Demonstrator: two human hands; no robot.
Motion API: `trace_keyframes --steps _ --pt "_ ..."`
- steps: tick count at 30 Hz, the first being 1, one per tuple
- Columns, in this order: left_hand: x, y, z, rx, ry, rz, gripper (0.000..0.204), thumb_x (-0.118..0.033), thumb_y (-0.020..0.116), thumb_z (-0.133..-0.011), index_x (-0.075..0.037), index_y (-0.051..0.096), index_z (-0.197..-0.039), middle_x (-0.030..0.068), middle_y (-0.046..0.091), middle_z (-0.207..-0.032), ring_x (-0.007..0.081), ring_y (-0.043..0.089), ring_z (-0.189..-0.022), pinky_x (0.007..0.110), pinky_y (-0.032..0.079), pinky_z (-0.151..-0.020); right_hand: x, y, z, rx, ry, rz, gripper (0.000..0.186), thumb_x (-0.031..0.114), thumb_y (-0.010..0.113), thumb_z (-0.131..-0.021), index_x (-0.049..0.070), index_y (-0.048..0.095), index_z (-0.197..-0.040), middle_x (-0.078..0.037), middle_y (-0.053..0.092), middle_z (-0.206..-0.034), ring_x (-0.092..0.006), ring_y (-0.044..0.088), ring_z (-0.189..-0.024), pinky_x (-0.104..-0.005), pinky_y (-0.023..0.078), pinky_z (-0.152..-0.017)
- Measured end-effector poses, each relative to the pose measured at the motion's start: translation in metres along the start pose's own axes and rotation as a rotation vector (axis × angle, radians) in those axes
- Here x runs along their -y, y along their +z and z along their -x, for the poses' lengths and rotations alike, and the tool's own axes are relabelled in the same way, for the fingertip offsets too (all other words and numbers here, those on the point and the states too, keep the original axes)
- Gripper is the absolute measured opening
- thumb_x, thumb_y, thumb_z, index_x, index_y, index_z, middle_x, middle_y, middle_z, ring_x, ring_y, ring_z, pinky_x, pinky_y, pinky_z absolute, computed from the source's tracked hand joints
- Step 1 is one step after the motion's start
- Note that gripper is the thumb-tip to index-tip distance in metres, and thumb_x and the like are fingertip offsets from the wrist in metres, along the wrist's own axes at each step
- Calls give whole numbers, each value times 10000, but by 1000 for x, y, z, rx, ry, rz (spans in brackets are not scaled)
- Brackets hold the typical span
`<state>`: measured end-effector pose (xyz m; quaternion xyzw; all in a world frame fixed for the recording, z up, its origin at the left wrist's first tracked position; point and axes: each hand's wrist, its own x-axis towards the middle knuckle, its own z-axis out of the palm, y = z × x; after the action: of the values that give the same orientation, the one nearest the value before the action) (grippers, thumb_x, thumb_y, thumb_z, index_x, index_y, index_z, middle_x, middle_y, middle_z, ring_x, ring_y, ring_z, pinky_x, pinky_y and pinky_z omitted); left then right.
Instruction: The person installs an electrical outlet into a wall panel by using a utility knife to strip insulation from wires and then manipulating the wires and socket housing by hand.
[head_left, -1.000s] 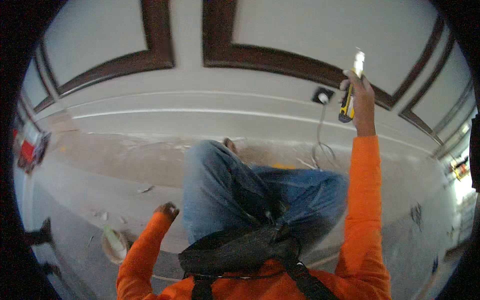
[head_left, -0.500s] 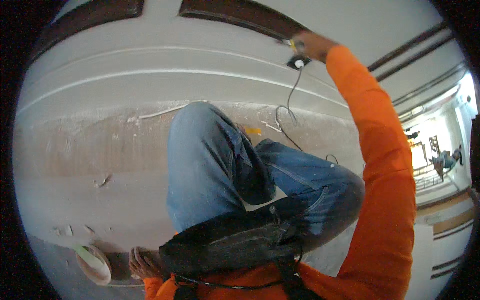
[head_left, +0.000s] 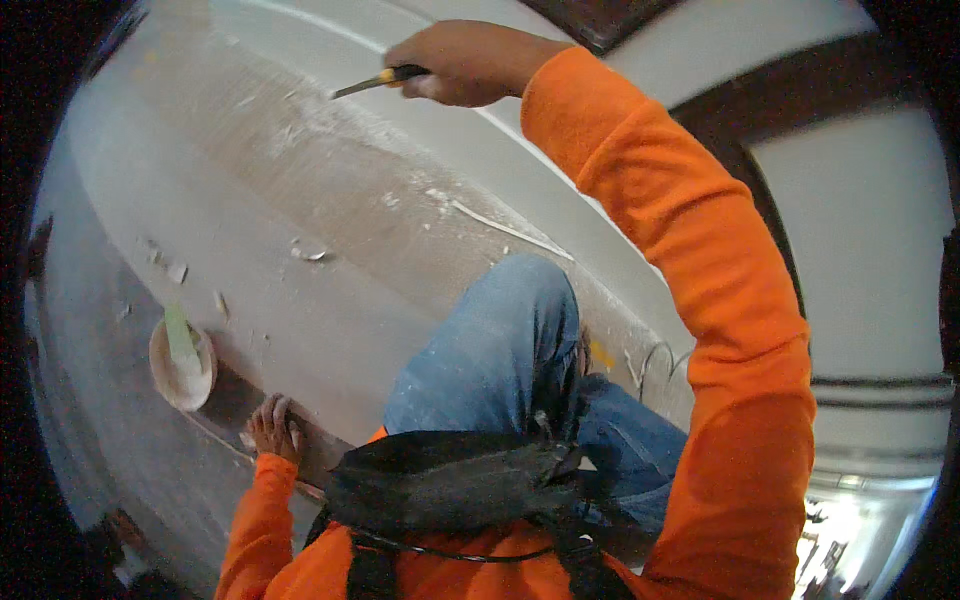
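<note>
My right hand (head_left: 455,62) grips a yellow and black knife (head_left: 385,78), its thin tip pointing down-left, near the white skirting (head_left: 500,140) at the top of the view. My left hand (head_left: 272,430) rests on the floor at lower left with fingers apart and nothing visible in it. Just above it sits a round bowl (head_left: 183,392) with pale material inside and a light-green scraper (head_left: 177,330) standing in it.
My bent knees (head_left: 480,340) and a black bag (head_left: 450,475) occupy the lower middle. Pale scraps (head_left: 310,253), dust and a white strip (head_left: 510,227) lie on the floor (head_left: 270,310). A cable (head_left: 655,358) loops beside the wall; dark trim (head_left: 720,80) crosses the wall panels.
My view has swung leftward. My right hand, still holding the knife, has moved from upper right toward the upper middle, now pointing it leftward. My left hand has come down beside the bowl.
</note>
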<state>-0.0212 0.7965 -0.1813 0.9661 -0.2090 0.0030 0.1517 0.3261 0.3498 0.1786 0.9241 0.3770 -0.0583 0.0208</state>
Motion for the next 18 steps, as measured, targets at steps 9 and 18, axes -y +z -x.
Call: trace_keyframes --steps 9,18 --pt "1 -9 5 36 -70 42 494 -132 566 -783 -134 532 -1275 114 518 -1350 365 479 -1195 500 348 -1026 -24 59 -65 184 4 -37 330 339 524 -1002 40 625 -1099 -179 655 -1025 -317 622 -948 -460 468 -832" --pt "55 14 2 -266 271 -371 386 -237 453 -953 -129 525 -1316 142 487 -1410 369 449 -1278 492 333 -1077 83 -83 190 73 93 -85 435 375 480 -1020 -17 572 -1185 -202 647 -1067 -308 617 -963 -463 491 -839"
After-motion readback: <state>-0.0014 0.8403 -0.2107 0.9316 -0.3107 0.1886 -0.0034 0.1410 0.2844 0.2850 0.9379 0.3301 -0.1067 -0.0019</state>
